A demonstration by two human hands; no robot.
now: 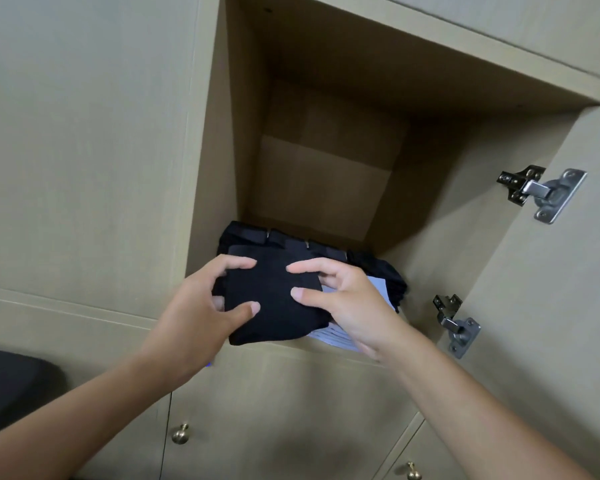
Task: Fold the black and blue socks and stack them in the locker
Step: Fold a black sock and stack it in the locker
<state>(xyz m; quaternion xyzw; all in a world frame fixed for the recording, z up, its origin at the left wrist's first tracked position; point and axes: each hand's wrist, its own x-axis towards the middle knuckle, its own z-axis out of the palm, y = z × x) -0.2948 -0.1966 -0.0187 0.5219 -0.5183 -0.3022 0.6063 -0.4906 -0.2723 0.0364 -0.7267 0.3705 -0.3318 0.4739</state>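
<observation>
At the far left a dark rounded object (11,386) sat low beside the cabinet front, with a brass knob (180,434) on a lower door to its right. The left hand (201,306) gripped the left edge of a folded black sock (274,303), thumb on top and fingers curled around it, while the right hand (347,303) pinched its right side (fingertips pressed on the fabric) at the near edge of the open locker (326,174). The sock lay on pale blue socks (333,336), more black socks (284,242) behind, and two metal hinges (541,194) sat on the open door at right.
</observation>
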